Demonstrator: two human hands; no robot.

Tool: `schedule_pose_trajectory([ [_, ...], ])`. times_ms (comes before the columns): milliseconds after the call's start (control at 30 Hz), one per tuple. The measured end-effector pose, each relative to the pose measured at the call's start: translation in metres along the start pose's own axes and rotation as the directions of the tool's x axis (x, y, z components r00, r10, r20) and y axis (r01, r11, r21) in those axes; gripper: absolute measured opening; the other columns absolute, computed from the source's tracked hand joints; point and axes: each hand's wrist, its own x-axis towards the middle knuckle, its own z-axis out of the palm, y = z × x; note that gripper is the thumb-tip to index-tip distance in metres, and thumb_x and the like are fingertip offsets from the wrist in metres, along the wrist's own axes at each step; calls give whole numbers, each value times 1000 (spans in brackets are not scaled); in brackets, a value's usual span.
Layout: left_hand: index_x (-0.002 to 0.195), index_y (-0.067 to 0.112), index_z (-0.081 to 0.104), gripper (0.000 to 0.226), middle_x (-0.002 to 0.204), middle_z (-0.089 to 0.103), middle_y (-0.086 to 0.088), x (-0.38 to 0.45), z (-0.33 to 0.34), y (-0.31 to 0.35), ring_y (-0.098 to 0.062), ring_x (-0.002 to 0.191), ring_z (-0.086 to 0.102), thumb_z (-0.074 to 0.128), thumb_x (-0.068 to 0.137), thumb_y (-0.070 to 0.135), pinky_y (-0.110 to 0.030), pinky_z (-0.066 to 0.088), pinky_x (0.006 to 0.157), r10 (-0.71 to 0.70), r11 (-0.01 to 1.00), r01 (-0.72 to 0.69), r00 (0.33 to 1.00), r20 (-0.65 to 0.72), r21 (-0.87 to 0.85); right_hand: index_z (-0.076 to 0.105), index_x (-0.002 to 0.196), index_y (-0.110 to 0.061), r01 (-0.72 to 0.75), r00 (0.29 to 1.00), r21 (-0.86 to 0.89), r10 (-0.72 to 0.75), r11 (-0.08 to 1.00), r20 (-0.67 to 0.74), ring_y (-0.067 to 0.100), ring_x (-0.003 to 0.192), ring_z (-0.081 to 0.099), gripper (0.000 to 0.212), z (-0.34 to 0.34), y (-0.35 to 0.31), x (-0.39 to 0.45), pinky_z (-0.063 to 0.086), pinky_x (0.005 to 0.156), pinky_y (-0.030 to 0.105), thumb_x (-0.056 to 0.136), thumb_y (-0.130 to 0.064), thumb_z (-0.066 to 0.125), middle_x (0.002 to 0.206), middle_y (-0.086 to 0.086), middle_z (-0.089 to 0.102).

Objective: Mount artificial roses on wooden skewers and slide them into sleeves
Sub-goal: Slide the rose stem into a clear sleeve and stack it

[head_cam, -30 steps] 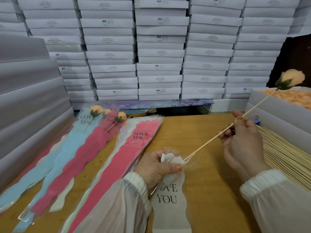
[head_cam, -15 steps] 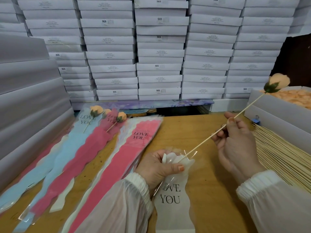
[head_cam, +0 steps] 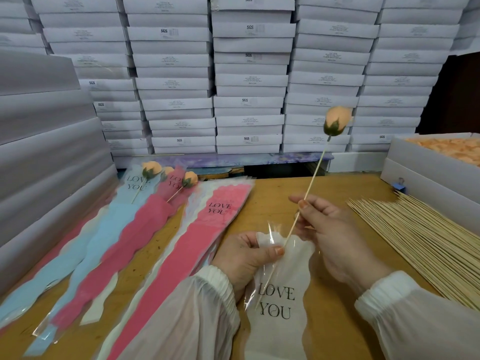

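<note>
Head view: sliding step happening. Right hand [head_cam: 335, 235] pinching skewer [head_cam: 310, 183], rose [head_cam: 337, 121] up high, right of middle. Left hand [head_cam: 249, 258] pinching open white sleeve [head_cam: 279, 302], bottom middle. Skewer tip already inside. Next: pushing skewer deeper, keeping sleeve mouth open. Box [head_cam: 428, 162], far right, holding loose roses.

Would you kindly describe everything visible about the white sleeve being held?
The white sleeve is a frosted white film with wavy edges, printed "LOVE YOU" in black, with a clear front layer. It lies lengthwise on the wooden table. The left hand pinches its open top, and the skewer has entered its mouth, showing through the film.
</note>
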Motion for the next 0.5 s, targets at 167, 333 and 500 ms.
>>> schedule_pose_trajectory([
  [167,92,-9,66,19,79,70,-21,2,0,-3,-27,64,67,70,77,1,-34,58,63,-30,999,31,999,18,-22,72,100,-24,-41,996,16,42,999,-78,12,61,53,22,-1,-2,5,48,53,21,95,-15,52,63,-3,56],
  [333,87,-1,70,11,81,71,-20,4,5,-5,-29,69,68,62,86,5,-39,57,71,-62,993,64,998,21,-103,75,96,-19,-176,984,68,174,982,37,15,51,62,19,-4,-6,3,51,47,27,93,-15,56,61,2,67],
  [500,104,-9,63,22,86,69,-23,4,8,-3,-30,70,67,60,88,6,-40,57,69,-103,989,98,994,-43,-107,76,92,-11,-220,973,106,210,970,94,21,55,65,16,-1,-6,0,53,49,29,87,-10,61,71,12,70],
])
